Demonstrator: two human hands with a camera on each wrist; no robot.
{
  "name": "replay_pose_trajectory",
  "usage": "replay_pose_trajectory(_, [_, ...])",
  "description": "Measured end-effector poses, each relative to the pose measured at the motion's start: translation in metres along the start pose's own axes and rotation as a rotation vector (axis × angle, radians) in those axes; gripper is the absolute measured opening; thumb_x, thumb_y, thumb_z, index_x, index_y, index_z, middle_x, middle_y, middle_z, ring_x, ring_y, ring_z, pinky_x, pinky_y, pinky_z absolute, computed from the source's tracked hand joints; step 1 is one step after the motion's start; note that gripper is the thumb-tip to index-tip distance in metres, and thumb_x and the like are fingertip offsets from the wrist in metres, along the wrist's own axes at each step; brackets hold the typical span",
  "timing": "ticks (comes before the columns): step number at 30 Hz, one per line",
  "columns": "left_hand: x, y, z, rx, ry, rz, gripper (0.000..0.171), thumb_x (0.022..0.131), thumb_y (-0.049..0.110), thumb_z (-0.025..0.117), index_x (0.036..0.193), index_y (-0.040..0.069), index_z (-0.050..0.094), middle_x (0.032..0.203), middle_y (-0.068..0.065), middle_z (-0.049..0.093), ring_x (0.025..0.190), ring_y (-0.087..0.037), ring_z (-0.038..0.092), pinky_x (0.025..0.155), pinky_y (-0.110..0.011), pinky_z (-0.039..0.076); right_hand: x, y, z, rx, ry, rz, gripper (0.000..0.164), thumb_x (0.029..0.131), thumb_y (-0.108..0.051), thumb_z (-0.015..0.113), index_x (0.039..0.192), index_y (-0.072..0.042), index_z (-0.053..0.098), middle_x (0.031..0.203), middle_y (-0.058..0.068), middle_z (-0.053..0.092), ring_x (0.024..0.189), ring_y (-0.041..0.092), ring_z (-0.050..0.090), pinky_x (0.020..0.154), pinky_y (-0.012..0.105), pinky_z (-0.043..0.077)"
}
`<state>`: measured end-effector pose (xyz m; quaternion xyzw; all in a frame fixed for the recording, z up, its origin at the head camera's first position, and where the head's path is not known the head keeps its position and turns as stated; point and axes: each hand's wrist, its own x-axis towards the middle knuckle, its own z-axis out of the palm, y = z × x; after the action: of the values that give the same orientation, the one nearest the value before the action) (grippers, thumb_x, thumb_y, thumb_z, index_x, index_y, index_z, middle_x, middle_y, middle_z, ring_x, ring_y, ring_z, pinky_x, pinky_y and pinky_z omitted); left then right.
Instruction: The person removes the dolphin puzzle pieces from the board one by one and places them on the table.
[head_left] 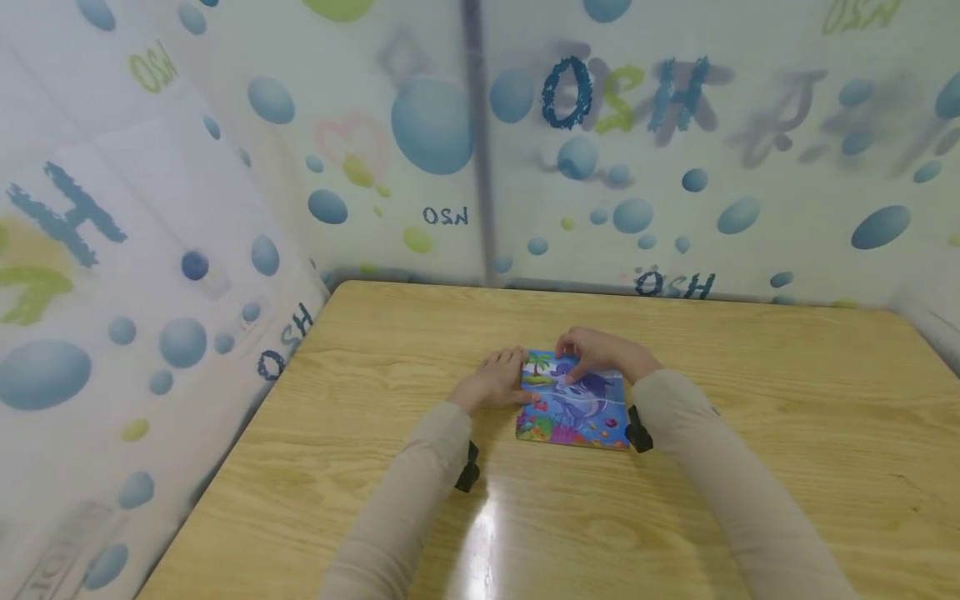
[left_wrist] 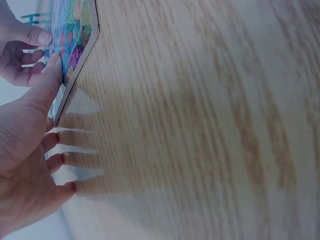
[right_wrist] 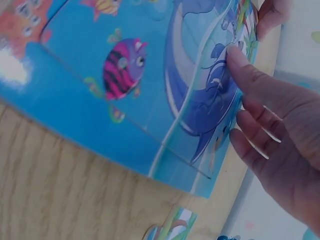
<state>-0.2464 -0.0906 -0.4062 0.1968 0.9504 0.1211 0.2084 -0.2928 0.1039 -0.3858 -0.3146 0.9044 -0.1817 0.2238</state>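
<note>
A dolphin jigsaw puzzle (head_left: 573, 417) in a thin, flat board lies on the table, with a palm tree, fish and coral in its picture. My left hand (head_left: 491, 382) is at its left edge: the thumb rests on the picture, and the spread fingertips touch the table beside the board in the left wrist view. My right hand (head_left: 598, 350) reaches over the upper part. Its thumb (right_wrist: 245, 65) presses on the picture by the dolphin, while the other fingers bend loosely near the board's far edge. Piece seams show in the right wrist view.
A loose, colourful puzzle piece (right_wrist: 177, 227) lies beside the board in the right wrist view. The wooden table (head_left: 375, 358) meets a wall covering (head_left: 360, 108) with blue bubbles at the back and left. Dark wrist-camera mounts (head_left: 639, 429) hang by both sleeves.
</note>
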Motion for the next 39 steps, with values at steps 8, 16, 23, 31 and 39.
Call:
replay_pose_trajectory(8, [-0.001,-0.001,-0.001,0.013,-0.005,0.001,0.08,0.087,0.049,0.053,0.145,0.007,0.017,0.15,-0.013,0.021,0.139,-0.031,0.018,0.116,-0.043,0.016,0.004,-0.002,-0.001,0.041,-0.045,0.052,0.038,0.078,-0.014,0.072,0.107,0.002,0.054,0.103,0.014,0.054,0.096,0.025,0.05,0.088,0.04,0.044])
replay_pose_trajectory(16, [-0.001,0.0,0.0,0.015,0.011,0.015,0.078,0.086,0.049,0.054,0.143,0.006,0.021,0.147,-0.014,0.026,0.138,-0.032,0.022,0.116,-0.043,0.017,0.003,-0.001,0.002,0.123,-0.045,0.088,0.038,0.08,-0.01,0.069,0.11,0.002,0.049,0.108,0.016,0.053,0.102,0.028,0.05,0.094,0.042,0.043])
replay_pose_trajectory(23, [-0.001,-0.001,-0.001,-0.005,0.022,0.027,0.074,0.087,0.047,0.055,0.14,0.006,0.024,0.144,-0.013,0.029,0.136,-0.032,0.023,0.115,-0.044,0.018,0.002,-0.003,0.006,0.114,0.006,0.113,0.04,0.08,-0.01,0.07,0.113,0.002,0.051,0.111,0.017,0.054,0.104,0.029,0.051,0.094,0.042,0.044])
replay_pose_trajectory(31, [-0.001,0.0,-0.001,-0.015,0.02,0.031,0.075,0.087,0.047,0.055,0.141,0.006,0.023,0.145,-0.014,0.028,0.137,-0.032,0.023,0.116,-0.043,0.016,-0.003,-0.004,0.009,0.08,0.094,0.079,0.034,0.078,-0.009,0.071,0.106,0.001,0.055,0.107,0.017,0.058,0.102,0.03,0.054,0.092,0.042,0.046])
replay_pose_trajectory(39, [0.0,-0.001,0.001,-0.013,0.022,0.013,0.075,0.087,0.047,0.055,0.141,0.007,0.022,0.146,-0.011,0.028,0.138,-0.03,0.022,0.117,-0.04,0.014,-0.009,-0.003,0.01,0.083,0.167,0.026,0.026,0.08,0.0,0.065,0.105,0.0,0.058,0.106,0.018,0.059,0.102,0.032,0.055,0.091,0.043,0.047])
